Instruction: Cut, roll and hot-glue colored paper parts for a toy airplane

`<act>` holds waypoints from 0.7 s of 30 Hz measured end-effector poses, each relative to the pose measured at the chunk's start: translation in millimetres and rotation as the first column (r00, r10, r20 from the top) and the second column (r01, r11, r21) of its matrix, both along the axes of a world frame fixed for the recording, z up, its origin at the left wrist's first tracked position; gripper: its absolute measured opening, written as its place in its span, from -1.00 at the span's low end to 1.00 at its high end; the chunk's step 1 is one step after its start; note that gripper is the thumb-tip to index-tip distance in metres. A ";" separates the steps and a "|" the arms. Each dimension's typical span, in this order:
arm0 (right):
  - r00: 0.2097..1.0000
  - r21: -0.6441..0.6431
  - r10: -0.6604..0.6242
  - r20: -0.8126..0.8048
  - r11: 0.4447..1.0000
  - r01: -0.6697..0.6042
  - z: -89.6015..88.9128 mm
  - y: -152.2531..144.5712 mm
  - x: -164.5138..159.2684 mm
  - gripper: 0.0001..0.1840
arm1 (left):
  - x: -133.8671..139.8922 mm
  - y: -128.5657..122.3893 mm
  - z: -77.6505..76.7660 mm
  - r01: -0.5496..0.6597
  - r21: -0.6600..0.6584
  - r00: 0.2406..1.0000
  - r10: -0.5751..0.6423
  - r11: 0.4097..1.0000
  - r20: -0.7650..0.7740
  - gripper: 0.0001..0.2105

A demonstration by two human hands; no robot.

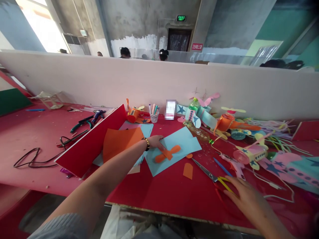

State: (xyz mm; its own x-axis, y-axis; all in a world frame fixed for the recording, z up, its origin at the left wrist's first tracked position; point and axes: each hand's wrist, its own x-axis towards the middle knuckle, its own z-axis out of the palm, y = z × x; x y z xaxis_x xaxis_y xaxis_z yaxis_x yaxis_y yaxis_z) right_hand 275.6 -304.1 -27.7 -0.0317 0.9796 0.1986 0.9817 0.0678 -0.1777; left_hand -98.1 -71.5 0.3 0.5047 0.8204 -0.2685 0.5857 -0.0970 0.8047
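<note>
My left hand (156,142) rests on the light-blue paper sheet (185,138) bearing the orange paper propeller (167,154), inside the bench's (159,198) front edge; hold it flat. My right hand (245,193) touches yellow-handled steel scissors (205,170) (neither grip discernible).

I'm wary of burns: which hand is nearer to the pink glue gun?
Right. The right hand is just on the near side of the pink glue gun, at the yellow scissor handle; the left hand is well to its left, at the orange propeller shape.
</note>
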 end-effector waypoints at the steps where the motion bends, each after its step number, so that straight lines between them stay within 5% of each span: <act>1: 1.000 0.022 0.004 -0.007 1.000 -0.003 9.0 5.5 -12.9 -0.56 | -1.2 -2.8 0.0 -0.030 0.116 0.999 0.035 0.993 -0.042 -0.32; 3: 0.997 0.024 0.073 -0.038 0.997 -0.072 23.8 18.8 -40.8 -0.56 | -4.4 -10.3 1.3 -0.071 0.315 0.990 0.104 0.946 -0.092 -0.21; 6: 0.983 -0.020 0.166 -0.084 0.986 -0.168 30.3 38.6 -77.3 -0.56 | -7.6 -26.3 3.0 -0.032 0.483 0.981 0.120 0.875 -0.153 -0.32; 12: 0.973 -0.121 0.211 -0.090 0.968 -0.221 10.8 57.5 -110.0 -0.57 | -3.6 -57.2 -6.9 0.073 0.445 0.967 0.045 0.893 -0.249 -0.43; 21: 0.975 -0.094 0.184 -0.123 0.976 -0.196 5.3 72.1 -115.9 -0.63 | 7.5 -78.3 -16.2 0.087 0.534 0.917 0.143 0.841 -0.374 -0.34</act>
